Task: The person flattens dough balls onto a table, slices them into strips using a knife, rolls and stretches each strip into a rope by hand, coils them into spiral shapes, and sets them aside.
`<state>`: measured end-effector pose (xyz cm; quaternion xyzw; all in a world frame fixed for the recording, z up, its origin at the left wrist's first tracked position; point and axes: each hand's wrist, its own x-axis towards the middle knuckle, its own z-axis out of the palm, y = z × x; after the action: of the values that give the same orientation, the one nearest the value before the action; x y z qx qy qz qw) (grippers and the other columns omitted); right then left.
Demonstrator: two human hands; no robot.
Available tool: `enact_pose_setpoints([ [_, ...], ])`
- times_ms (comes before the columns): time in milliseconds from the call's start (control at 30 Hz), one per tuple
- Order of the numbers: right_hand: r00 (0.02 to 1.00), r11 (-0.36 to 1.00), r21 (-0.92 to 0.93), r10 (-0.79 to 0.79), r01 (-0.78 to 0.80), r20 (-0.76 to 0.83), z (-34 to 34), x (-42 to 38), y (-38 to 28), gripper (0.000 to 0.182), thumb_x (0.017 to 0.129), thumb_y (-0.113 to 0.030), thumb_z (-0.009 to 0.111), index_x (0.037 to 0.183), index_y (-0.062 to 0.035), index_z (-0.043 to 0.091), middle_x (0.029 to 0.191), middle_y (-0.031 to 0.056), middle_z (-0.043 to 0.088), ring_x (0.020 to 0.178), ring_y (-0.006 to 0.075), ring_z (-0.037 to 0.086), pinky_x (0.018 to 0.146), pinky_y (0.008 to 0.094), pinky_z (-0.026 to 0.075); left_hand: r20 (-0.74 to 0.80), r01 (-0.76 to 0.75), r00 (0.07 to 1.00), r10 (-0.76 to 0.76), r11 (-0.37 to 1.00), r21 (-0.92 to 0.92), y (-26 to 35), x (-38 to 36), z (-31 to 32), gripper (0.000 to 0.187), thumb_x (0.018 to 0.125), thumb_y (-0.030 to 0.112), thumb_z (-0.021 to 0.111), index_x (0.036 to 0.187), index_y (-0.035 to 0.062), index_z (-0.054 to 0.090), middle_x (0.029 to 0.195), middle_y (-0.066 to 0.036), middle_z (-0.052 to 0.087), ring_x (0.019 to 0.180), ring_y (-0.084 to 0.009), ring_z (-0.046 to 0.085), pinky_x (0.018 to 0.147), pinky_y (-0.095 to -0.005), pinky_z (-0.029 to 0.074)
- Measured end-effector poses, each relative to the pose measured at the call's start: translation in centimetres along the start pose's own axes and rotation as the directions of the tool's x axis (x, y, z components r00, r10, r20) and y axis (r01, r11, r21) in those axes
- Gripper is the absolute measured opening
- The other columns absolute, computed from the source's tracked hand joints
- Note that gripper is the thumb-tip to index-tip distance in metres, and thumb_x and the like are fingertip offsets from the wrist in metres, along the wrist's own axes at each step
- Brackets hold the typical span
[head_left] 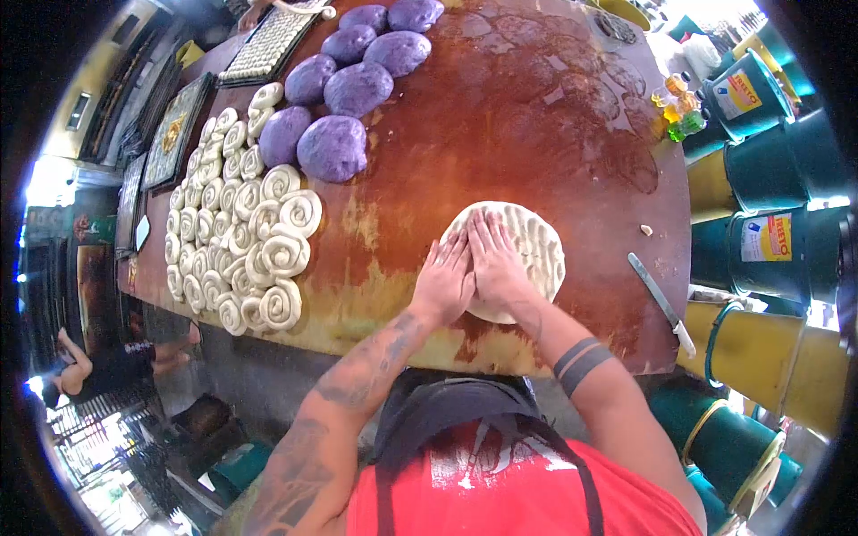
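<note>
A round, flat piece of pale dough (536, 246) lies near the front edge of the brown table, its surface marked with finger dents. My left hand (444, 279) rests on the dough's left side, palm down, fingers stretched out. Beside it, touching, my right hand (496, 259) lies flat on the dough with its fingers extended. Neither hand grips anything. Left of the dough sit several pale spiral dough rolls (239, 234), packed together. Several purple dough balls (332, 149) stand behind them.
A knife (657, 295) with a white handle lies at the table's right side, near a small dough scrap (645, 230). Small coloured bottles (686, 125) stand at the right edge. Green buckets (751, 94) are beyond it. Trays (174, 134) are at the left; another person (112, 364) is beyond.
</note>
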<state>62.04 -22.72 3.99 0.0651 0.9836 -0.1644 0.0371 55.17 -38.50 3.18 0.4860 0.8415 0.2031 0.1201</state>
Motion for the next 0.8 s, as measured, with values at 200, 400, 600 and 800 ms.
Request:
enact_pose_setpoints([
  [200,0.943,0.996,-0.071,0.069,-0.048,0.325,-4.4,2.3,-2.2,0.097,0.085,-0.026,0.065,0.162,0.0076,0.018,0.172,0.0258,0.015,0.161,0.0392,0.01,0.132,0.047,0.011,0.128,0.01,0.992,-0.001,0.998,-0.068,-0.4,0.1,-3.4,0.066,0.103,0.038,0.044,0.152,-0.0064,0.044,0.163,-0.024,0.039,0.155,-0.0377,0.031,0.127,-0.0601,0.018],
  [400,0.999,0.981,-0.189,-0.031,0.039,0.045,1.9,-2.8,-5.2,0.094,0.087,-0.03,0.062,0.163,0.0061,0.019,0.173,0.0248,0.012,0.161,0.0429,0.007,0.132,0.0524,0.007,0.088,-0.048,0.995,0.045,0.998,0.031,-1.0,-4.4,-2.5,0.057,0.1,0.035,0.051,0.141,-0.0042,0.057,0.154,-0.023,0.052,0.15,-0.0366,0.04,0.125,-0.0608,0.021],
  [600,0.983,0.976,-0.219,-0.039,-0.002,-0.18,7.2,-4.0,-6.2,0.103,0.084,-0.042,0.065,0.163,0.0044,0.021,0.174,0.0218,0.013,0.162,0.0402,0.006,0.131,0.0531,0.008,-0.054,-0.028,0.998,0.022,0.993,-0.118,-1.4,-5.5,-3.9,0.028,0.094,0.027,0.062,0.107,0.0028,0.068,0.119,-0.016,0.068,0.119,-0.0311,0.061,0.109,-0.0537,0.04],
  [800,0.961,0.983,0.1,0.173,-0.154,-0.218,2.5,-5.8,-4.3,0.072,0.1,-0.032,0.047,0.161,0.0033,0.03,0.171,0.0213,0.023,0.161,0.0367,0.017,0.131,0.0486,0.014,-0.181,-0.049,0.983,0.012,0.978,-0.202,1.5,-3.1,-3.8,0.028,0.094,0.026,0.062,0.109,0.0025,0.064,0.113,-0.018,0.066,0.11,-0.0369,0.061,0.098,-0.0516,0.044],
])
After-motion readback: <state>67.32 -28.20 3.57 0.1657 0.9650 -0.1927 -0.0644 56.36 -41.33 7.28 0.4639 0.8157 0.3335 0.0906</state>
